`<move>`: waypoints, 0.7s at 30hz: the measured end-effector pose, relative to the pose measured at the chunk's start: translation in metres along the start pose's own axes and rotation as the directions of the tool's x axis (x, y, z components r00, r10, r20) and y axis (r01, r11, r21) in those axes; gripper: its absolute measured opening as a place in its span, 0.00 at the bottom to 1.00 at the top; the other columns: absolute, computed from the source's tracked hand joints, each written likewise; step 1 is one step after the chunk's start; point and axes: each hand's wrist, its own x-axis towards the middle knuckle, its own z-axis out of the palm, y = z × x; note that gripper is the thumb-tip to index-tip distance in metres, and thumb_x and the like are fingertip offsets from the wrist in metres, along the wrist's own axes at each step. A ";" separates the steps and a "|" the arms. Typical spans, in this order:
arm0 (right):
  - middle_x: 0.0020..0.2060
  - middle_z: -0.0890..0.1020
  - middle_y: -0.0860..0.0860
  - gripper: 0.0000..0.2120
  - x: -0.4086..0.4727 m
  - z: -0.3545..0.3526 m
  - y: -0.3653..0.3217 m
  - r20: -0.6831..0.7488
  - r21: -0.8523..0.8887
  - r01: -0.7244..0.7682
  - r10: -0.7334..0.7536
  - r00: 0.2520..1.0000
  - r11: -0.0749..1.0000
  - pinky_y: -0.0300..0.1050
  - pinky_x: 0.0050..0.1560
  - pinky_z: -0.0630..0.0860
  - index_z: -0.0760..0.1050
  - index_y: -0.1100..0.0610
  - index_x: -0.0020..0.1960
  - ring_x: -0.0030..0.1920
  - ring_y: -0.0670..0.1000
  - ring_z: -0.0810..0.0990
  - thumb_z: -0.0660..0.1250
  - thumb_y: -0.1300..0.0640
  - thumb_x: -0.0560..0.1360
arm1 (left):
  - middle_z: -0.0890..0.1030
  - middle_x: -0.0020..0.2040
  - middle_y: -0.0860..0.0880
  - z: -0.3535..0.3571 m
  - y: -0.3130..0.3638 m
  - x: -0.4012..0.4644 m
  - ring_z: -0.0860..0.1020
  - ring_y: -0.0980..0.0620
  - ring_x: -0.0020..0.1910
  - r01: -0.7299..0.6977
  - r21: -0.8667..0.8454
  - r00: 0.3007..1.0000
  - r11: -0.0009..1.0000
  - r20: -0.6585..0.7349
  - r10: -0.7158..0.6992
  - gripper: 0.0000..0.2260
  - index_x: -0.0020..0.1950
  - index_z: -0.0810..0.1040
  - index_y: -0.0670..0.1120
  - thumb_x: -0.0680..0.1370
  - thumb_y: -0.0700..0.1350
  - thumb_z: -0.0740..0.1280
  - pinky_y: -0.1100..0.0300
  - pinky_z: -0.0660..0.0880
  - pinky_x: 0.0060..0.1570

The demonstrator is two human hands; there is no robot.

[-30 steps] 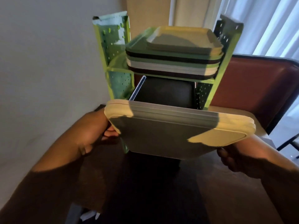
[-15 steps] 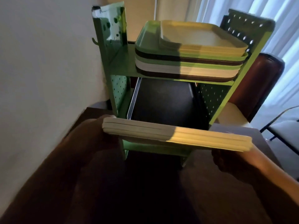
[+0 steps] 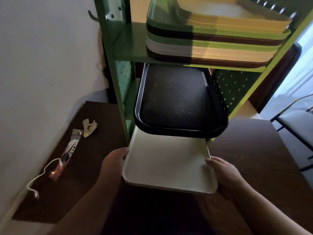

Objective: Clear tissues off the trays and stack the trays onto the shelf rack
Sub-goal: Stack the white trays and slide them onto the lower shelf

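Note:
A cream tray (image 3: 167, 163) lies level in both my hands, its far end under the black tray (image 3: 179, 100) on the middle level of the green shelf rack (image 3: 122, 53). My left hand (image 3: 113, 160) grips the tray's left edge and my right hand (image 3: 221, 172) grips its right edge. The tray looks like two thin trays held together. On the rack's upper shelf sits a stack of several trays (image 3: 215, 39) in green, brown, white and yellow. A crumpled tissue (image 3: 89, 127) lies on the dark table at the left.
The dark brown table (image 3: 257, 150) carries the rack. On its left side lie a plastic wrapper (image 3: 67, 156) and a white string (image 3: 40, 177). A pale wall runs along the left. A brown chair back (image 3: 277, 82) and bright curtains are behind the rack at the right.
The cream tray went from tilted up in front of the rack to level and lower, and its far end is now under the black tray. The view has tipped downward.

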 end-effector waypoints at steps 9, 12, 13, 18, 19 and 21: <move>0.47 0.90 0.46 0.17 0.030 0.004 0.040 -0.022 -0.393 -0.004 -0.006 1.000 0.920 0.56 0.51 0.86 0.85 0.45 0.60 0.49 0.53 0.89 0.64 0.60 0.79 | 0.83 0.47 0.45 0.007 -0.050 0.024 0.81 0.45 0.44 0.133 0.016 0.976 0.991 -0.176 -0.129 0.02 0.51 0.81 0.46 0.79 0.42 0.71 0.48 0.81 0.44; 0.48 0.89 0.45 0.16 0.030 0.008 0.027 -0.020 -0.426 0.026 -0.039 0.999 0.905 0.49 0.51 0.84 0.84 0.44 0.59 0.50 0.50 0.87 0.63 0.60 0.82 | 0.83 0.47 0.45 0.010 -0.048 0.027 0.81 0.46 0.44 0.112 0.013 0.976 0.994 -0.188 -0.107 0.01 0.50 0.81 0.47 0.79 0.42 0.71 0.51 0.79 0.42; 0.47 0.89 0.44 0.16 0.032 0.009 0.024 -0.025 -0.447 0.039 -0.056 0.998 0.894 0.51 0.53 0.84 0.85 0.46 0.59 0.50 0.50 0.87 0.63 0.60 0.82 | 0.83 0.48 0.44 0.011 -0.048 0.031 0.81 0.45 0.46 0.111 0.003 0.976 0.994 -0.190 -0.108 0.01 0.49 0.81 0.48 0.79 0.42 0.71 0.48 0.81 0.44; 0.48 0.85 0.52 0.13 0.043 0.020 0.008 -0.073 -0.594 -0.014 -0.037 0.997 0.804 0.57 0.52 0.85 0.82 0.55 0.54 0.48 0.55 0.84 0.59 0.55 0.82 | 0.84 0.56 0.39 0.021 -0.038 0.050 0.83 0.41 0.50 0.221 0.061 0.971 0.973 -0.107 -0.214 0.20 0.60 0.80 0.38 0.81 0.54 0.68 0.44 0.80 0.56; 0.49 0.84 0.55 0.14 0.044 0.023 0.005 -0.079 -0.599 -0.062 0.018 0.997 0.798 0.59 0.49 0.86 0.81 0.57 0.55 0.49 0.57 0.84 0.57 0.53 0.83 | 0.83 0.60 0.38 0.023 -0.036 0.055 0.82 0.40 0.53 0.276 0.065 0.960 0.959 -0.068 -0.272 0.26 0.66 0.78 0.35 0.81 0.57 0.66 0.49 0.78 0.56; 0.52 0.82 0.58 0.17 0.043 0.026 0.000 -0.089 -0.602 -0.149 0.119 0.989 0.785 0.60 0.43 0.87 0.78 0.58 0.58 0.49 0.61 0.84 0.54 0.50 0.84 | 0.78 0.68 0.37 0.028 -0.032 0.060 0.79 0.40 0.55 0.330 0.083 0.944 0.940 -0.030 -0.328 0.32 0.73 0.71 0.34 0.83 0.59 0.62 0.53 0.71 0.52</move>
